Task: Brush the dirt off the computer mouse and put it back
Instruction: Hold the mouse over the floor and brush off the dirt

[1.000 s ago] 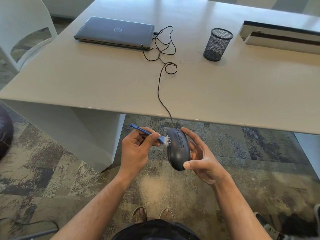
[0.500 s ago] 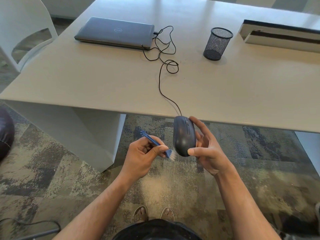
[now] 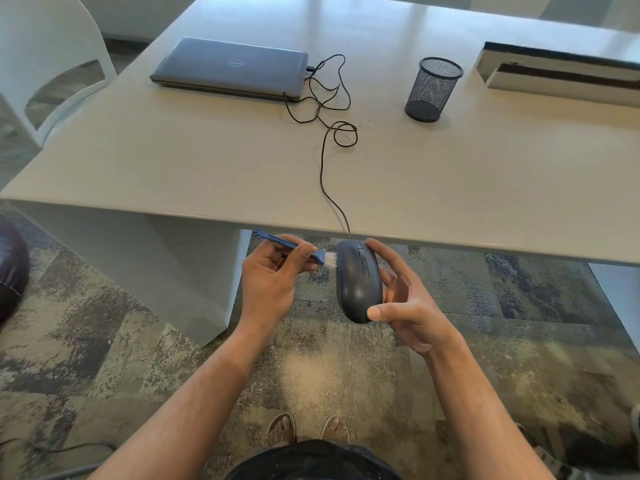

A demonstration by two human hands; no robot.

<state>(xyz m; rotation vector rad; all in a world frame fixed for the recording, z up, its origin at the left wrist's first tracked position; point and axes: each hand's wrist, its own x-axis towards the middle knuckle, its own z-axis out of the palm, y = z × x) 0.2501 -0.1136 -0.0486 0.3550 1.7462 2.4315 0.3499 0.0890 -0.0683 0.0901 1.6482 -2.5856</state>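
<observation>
Dark plastic computer mouse (image 3: 359, 287), wired, is being held off the desk (image 3: 194, 168) in front of its near edge, above the carpeted floor (image 3: 104, 341); its long axis is running away from the person, cord end farthest. Right hand (image 3: 403, 299) is gripping it from the right side, thumb curled onto the near end, fingers wrapping the far side. Left hand (image 3: 273, 275) is pinching a small blue brush (image 3: 294, 249), white bristles pointing right and touching the upper left flank of the mouse near the cord end; this hand is lying just left of the mouse, so the coming stroke is looking like a sweep along that flank. Cord (image 3: 323, 161) is trailing back over the desk edge to a closed grey laptop (image 3: 232, 67); a black mesh pen cup (image 3: 433, 88) is standing well apart on the right. Compared with half a second ago, the mouse is sitting lower and nearer the person, while the brush is standing higher, having moved from the near end up to the far end.
</observation>
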